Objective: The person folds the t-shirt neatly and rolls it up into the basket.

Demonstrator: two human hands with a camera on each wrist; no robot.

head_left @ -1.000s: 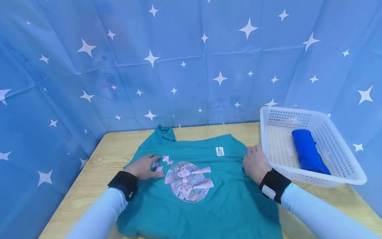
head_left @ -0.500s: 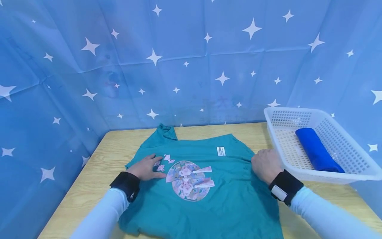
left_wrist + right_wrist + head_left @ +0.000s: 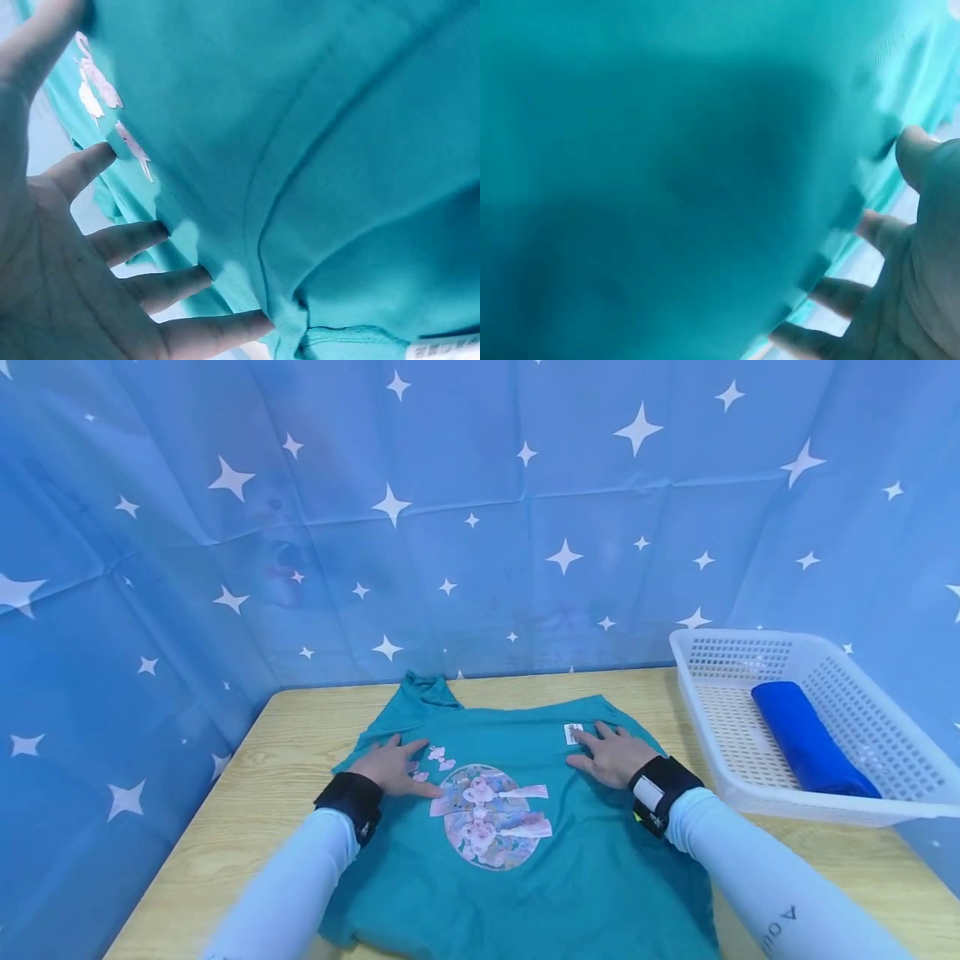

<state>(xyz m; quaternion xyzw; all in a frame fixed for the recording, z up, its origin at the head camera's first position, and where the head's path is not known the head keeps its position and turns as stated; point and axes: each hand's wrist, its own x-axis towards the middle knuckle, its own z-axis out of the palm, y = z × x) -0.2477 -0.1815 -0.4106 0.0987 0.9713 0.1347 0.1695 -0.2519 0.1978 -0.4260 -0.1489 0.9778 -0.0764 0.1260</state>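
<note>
A teal T-shirt with a round pink floral print lies spread over the table. On its upper left my left hand rests, fingers spread beside small pink motifs. The left wrist view shows the left fingertips touching the fabric, with a seam running past them. Toward the shirt's right side my right hand is spread over the cloth, its fingers next to a white label. In the right wrist view the right fingers are apart at the fabric, slightly blurred, with nothing pinched between them.
A white plastic basket stands at the table's right, with a rolled blue cloth inside. Behind and to the left hangs a blue curtain with white stars. The wooden table shows along the left side.
My right hand has let go of the shirt's right edge and moved left onto the cloth, fingers now spread. The left hand stays at the same part of the shirt.
</note>
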